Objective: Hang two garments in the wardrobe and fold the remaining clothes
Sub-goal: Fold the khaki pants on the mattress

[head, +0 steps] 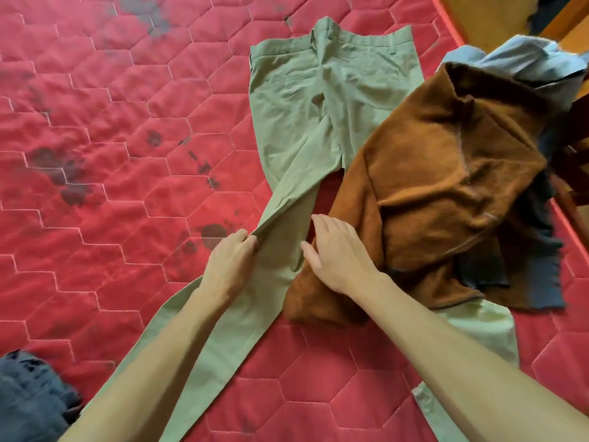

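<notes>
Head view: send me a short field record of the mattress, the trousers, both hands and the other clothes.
surface: red quilted mattress, dark stains
trousers: green trousers laid flat, unfolded, waistband at the far end
left hand: pinches a fold of one trouser leg
right hand: open, fingers on the brown garment's edge beside that leg
pile: brown garment crumpled, covering part of the other leg; light blue garment and dark garment with it
near left corner: dark blue cloth

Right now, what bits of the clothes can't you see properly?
Head view:
- Green trousers: one leg mostly hidden under the brown garment; hems cut off by the bottom edge.
- Dark cloth: mostly buried under the brown garment.
- Blue-grey garment: cut off by the right edge.
- Dark blue cloth: cut off by the bottom-left corner.
</notes>
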The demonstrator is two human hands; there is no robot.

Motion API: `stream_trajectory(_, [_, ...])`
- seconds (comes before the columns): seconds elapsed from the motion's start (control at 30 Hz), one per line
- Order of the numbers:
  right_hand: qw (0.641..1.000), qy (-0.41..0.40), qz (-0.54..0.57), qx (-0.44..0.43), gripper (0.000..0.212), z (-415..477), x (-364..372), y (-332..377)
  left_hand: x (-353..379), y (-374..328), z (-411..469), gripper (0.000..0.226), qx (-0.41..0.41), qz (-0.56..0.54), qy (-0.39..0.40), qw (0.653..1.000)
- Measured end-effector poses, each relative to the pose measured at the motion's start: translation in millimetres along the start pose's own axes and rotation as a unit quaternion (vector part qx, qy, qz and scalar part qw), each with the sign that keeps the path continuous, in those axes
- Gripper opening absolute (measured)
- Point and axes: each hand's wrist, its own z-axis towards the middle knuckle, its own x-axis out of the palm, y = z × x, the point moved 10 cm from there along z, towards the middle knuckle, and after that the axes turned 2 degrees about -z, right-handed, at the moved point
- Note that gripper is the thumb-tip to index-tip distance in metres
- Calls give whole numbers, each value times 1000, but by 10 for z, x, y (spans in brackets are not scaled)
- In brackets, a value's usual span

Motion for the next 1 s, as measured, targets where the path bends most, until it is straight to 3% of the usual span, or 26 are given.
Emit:
stream_trajectory(0.1, [999, 25, -19, 41, 51, -46, 53, 91, -56, -100, -405, 4, 81, -49, -21, 995])
stream_trajectory(0.17, [995, 50, -19, 81, 62, -77, 90, 194, -122, -119, -661, 0, 97, -55, -33, 993])
stream_trajectory(0.23, [979, 66, 94, 167, 75, -113, 165, 250, -148, -295, -996, 19, 136, -56, -31, 989])
stream_trajectory(0.33, [877, 30, 353, 324, 65, -284, 354, 344, -224, -663, -1573, 25, 198, -96, -21, 975])
stream_trajectory(0.4, [852, 29, 380, 360, 52, -450, 513, 473, -282, -687, -1852, 33, 163, -164, -7, 973])
stream_trajectory(0.47, [852, 29, 375, 363, 41, -657, 615, 569, -347, -495, -1976, 43, 57, -296, 16, 953])
stream_trajectory(0.57, [866, 29, 377, 327, 30, -942, 700, 642, -160, 211, -1989, 61, -189, -447, -11, 874])
stream_trajectory(0.6, [869, 34, 386, 307, 30, -1033, 696, 685, -11, 465, -1979, 72, -280, -487, -10, 828])
stream_trajectory(0.67, [870, 50, 419, 256, 31, -1215, 634, 810, 346, 702, -1915, 85, -412, -603, 30, 683])
stream_trajectory(0.73, [863, 93, 453, 205, 28, -1435, 537, 965, 446, 647, -1751, 70, -442, -720, 61, 532])
stream_trajectory(0.8, [862, 144, 457, 165, 27, -1660, 434, 1068, 292, 595, -1538, 55, -403, -801, 42, 441])
stream_trajectory(0.83, [861, 165, 456, 153, 26, -1753, 367, 1088, 209, 601, -1492, 51, -404, -812, 26, 420])
stream_trajectory(0.9, [861, 199, 440, 162, 22, -1864, 223, 1060, 99, 682, -1537, 42, -454, -786, -19, 419])
stream_trajectory(1.0, [894, 201, 345, 205, 19, -1789, 38, 892, -259, 808, -1649, 35, -465, -745, -85, 470])
